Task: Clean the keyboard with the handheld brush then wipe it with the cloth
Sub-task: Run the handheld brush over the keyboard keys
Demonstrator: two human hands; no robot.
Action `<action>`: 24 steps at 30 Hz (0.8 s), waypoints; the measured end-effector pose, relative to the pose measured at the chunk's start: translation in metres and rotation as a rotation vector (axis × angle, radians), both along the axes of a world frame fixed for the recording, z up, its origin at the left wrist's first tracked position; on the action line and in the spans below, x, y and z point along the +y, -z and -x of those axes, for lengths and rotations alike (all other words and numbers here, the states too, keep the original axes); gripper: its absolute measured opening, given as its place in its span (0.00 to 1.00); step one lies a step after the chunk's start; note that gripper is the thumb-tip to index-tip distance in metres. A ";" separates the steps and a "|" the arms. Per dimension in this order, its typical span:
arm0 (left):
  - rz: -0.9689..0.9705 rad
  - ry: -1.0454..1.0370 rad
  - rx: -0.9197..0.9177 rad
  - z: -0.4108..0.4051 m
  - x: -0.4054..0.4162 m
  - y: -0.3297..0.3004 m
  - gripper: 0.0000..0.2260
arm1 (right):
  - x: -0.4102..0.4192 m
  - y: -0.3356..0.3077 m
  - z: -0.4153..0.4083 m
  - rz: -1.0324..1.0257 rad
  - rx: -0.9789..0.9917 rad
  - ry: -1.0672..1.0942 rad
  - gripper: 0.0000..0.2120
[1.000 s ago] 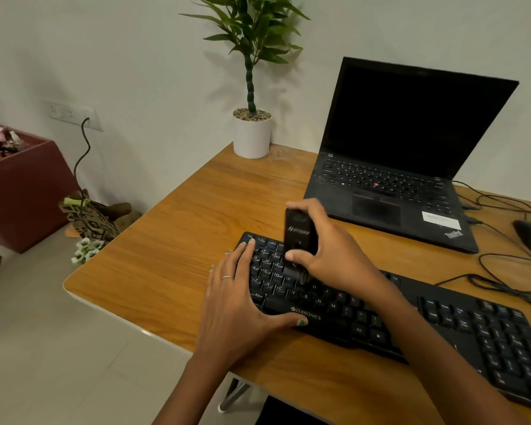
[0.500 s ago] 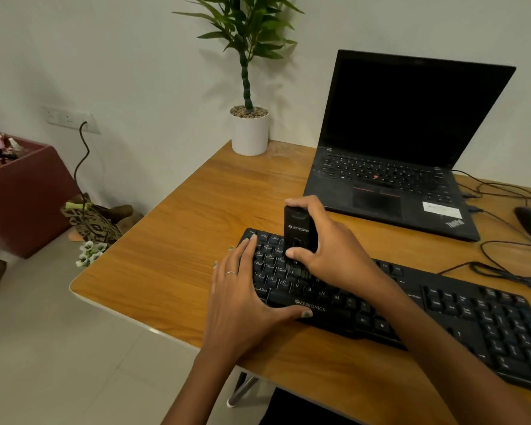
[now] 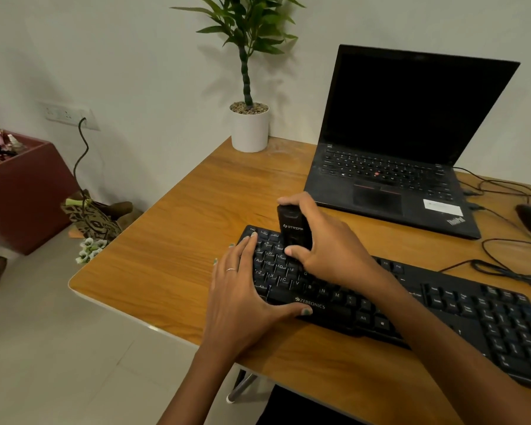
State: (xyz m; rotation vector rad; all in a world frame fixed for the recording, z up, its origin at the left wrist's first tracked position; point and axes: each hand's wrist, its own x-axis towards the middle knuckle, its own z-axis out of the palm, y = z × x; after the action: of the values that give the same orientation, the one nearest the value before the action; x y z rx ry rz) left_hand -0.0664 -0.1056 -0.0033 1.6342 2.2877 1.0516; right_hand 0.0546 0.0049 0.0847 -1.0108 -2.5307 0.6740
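My right hand (image 3: 328,250) grips the handheld brush (image 3: 293,230) upright on the keyboard's (image 3: 442,305) left end, so the long keyboard stretches off to my right, while my flat left hand (image 3: 242,289) holds it still.

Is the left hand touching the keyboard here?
Touching. The head view shows the left hand lying flat on the keyboard's left end, thumb along its front edge.

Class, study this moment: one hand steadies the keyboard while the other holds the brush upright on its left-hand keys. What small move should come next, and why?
Probably draw the handheld brush rightward along the key rows. The right hand holds it upright over the left end of the keyboard, whose middle and right keys lie beyond it, while the left hand rests flat on that end, steadying it. No cloth is in view.
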 end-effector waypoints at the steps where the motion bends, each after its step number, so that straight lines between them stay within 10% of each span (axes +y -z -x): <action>1: -0.001 0.002 0.002 0.000 0.000 0.000 0.58 | 0.002 -0.002 -0.001 0.018 -0.007 -0.002 0.34; 24: 0.000 -0.001 -0.016 -0.001 -0.001 0.000 0.58 | -0.009 -0.003 0.000 0.036 -0.021 -0.022 0.33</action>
State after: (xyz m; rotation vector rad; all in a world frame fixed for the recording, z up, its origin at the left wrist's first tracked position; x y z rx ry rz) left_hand -0.0658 -0.1063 -0.0028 1.6181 2.2788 1.0609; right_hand 0.0546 -0.0036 0.0879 -1.0085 -2.5602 0.7216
